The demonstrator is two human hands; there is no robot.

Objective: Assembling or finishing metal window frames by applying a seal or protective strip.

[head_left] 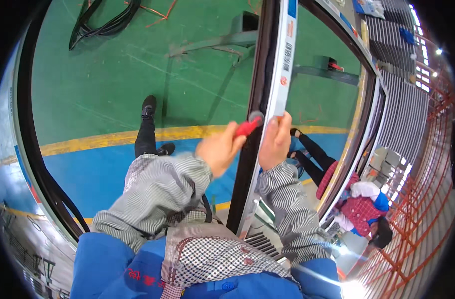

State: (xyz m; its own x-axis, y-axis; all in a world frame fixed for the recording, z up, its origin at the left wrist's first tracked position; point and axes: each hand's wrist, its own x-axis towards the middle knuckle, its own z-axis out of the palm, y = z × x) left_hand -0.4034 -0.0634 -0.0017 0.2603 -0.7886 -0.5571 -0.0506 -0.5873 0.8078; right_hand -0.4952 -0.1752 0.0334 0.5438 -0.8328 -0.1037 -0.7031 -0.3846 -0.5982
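My left hand [219,152] is closed around a small red-handled tool with a round grey head [246,127]. The tool's head rests against or just over the dark strip [257,94] that runs along the middle bar of a large frame. My right hand [275,141] grips the light-coloured face of that bar [283,70], thumb and fingers on its edge just right of the tool. Part of the face carries a printed protective film. Both forearms wear grey striped sleeves.
Dark side members of the frame stand at left [30,124] and right [367,119]. Stands [222,42] are on the green floor beyond, with coiled black strip [105,22] at upper left. At right, a person in a red checked garment [359,214] bends near stacked profiles [401,114].
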